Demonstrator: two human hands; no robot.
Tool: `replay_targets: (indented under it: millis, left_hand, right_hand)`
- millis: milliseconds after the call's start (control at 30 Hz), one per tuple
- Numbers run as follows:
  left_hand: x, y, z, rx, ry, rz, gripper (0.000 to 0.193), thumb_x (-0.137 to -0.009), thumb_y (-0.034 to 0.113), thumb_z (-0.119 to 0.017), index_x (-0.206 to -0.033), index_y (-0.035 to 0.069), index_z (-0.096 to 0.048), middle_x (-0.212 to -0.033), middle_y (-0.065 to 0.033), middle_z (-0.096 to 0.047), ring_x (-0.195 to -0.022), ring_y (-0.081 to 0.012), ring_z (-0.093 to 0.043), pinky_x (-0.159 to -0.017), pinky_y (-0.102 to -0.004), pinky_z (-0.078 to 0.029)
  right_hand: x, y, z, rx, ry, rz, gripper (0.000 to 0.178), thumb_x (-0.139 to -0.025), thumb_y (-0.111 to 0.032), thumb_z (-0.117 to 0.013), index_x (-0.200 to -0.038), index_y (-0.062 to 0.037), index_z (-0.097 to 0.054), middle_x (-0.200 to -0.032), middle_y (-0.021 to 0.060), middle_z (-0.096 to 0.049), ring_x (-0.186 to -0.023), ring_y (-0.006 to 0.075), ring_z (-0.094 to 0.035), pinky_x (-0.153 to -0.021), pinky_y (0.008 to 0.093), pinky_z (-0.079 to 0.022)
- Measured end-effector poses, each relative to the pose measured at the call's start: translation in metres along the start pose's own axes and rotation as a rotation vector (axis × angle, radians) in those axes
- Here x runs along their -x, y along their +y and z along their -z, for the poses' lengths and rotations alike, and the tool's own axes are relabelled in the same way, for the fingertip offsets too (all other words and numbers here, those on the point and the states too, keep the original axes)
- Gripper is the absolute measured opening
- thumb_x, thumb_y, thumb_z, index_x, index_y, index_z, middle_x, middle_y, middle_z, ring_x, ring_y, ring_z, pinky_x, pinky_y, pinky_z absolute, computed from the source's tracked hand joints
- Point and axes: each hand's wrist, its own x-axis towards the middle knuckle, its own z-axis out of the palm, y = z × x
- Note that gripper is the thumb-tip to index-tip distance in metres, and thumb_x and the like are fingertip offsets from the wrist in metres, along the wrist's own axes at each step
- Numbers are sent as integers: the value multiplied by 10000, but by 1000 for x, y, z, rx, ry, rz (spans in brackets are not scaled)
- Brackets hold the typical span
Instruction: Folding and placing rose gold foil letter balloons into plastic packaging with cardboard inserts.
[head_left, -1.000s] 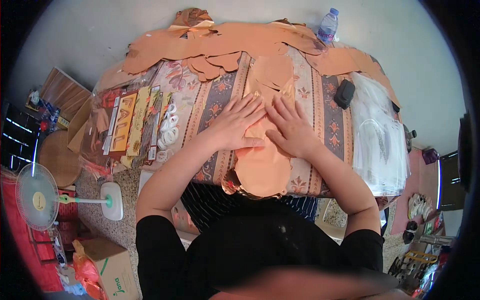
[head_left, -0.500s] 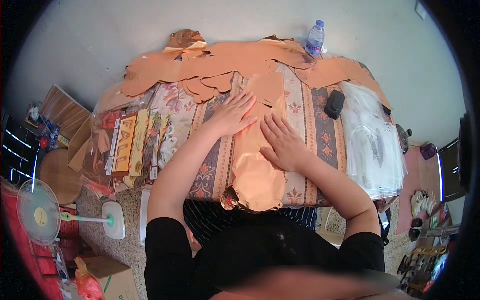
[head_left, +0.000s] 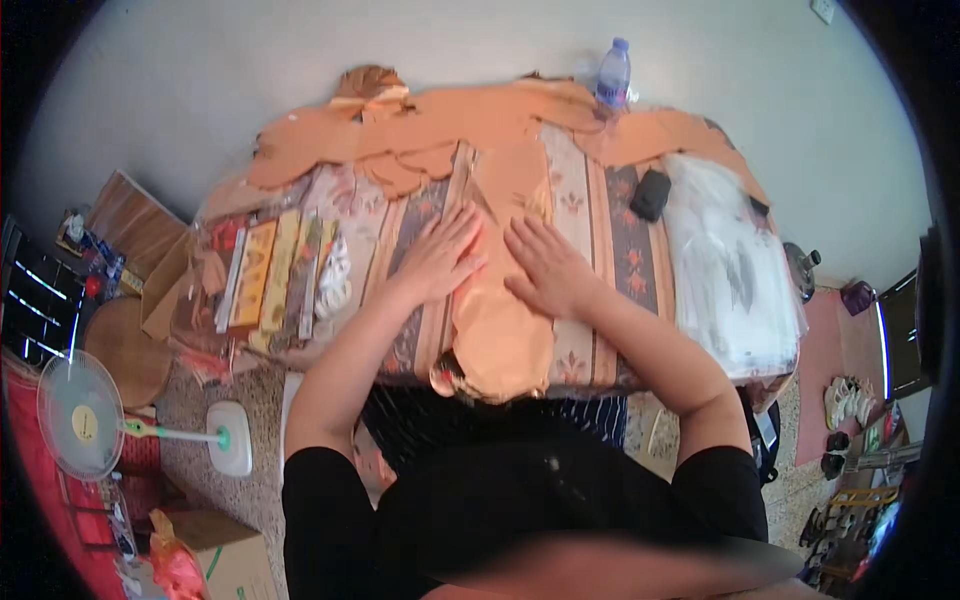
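A long copper-coloured foil piece lies lengthwise down the middle of the table, its rounded, crinkled end at the near edge. A small dark patterned bit shows at that end's left side. My left hand rests flat on the foil's left edge, fingers stretched forward. Across from it, my right hand lies palm down on the foil's right side, fingers extended. Nothing is gripped in either hand. Beyond the fingertips, a narrow fold runs along the foil's left side.
More flat copper-coloured foil shapes spread along the table's far side. A water bottle stands behind them. To the right lie a black object and stacked clear plastic bags; to the left, packaged printed cards. A fan stands left.
My left hand has slid nearer along the foil. My right hand stays about where it was, and a fold now shows toward the foil's far left side. The view has shifted slightly.
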Motion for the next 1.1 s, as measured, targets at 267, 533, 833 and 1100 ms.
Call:
replay_targets:
  millis: [267, 533, 833, 1100]
  left_hand:
    - [33, 25, 6, -65, -2, 40, 690, -953, 515, -396, -1447, 35, -345, -1555, -156, -227, -1448, -273, -189, -1157, -476, -156]
    - [32, 27, 7, -69, 11, 47, 707, -949, 539, -395, -1462, 58, -326, -1550, -157, -240, -1451, -275, -178, -1157, -473, -151]
    - [53, 39, 5, -110, 32, 16, 697, -942, 516, -428, -1444, 38, -354, -1529, -170, -282, -1439, -296, -208, -1151, -495, -146]
    - [101, 70, 32, -34, -62, -50, 678, -924, 469, -490, -1420, 20, -381, -1495, -133, -362, -1419, -306, -260, -1143, -494, -168]
  right_hand:
    - [-5, 6, -5, 55, 10, -26, 685, -947, -457, -429, -1442, 7, -329, -1496, 208, -323, -1421, 353, -232, -1170, 427, -161]
    - [-6, 9, -5, 32, 60, -10, 687, -947, -463, -420, -1437, 11, -333, -1494, 213, -324, -1421, 354, -231, -1168, 417, -171]
    - [0, 3, -6, 20, 61, 22, 709, -923, -445, -454, -1420, 47, -334, -1480, 233, -332, -1413, 372, -238, -1171, 428, -162]
    - [20, -10, 7, -19, -36, 109, 733, -919, -438, -475, -1443, 39, -288, -1492, 238, -300, -1426, 371, -207, -1177, 445, -139]
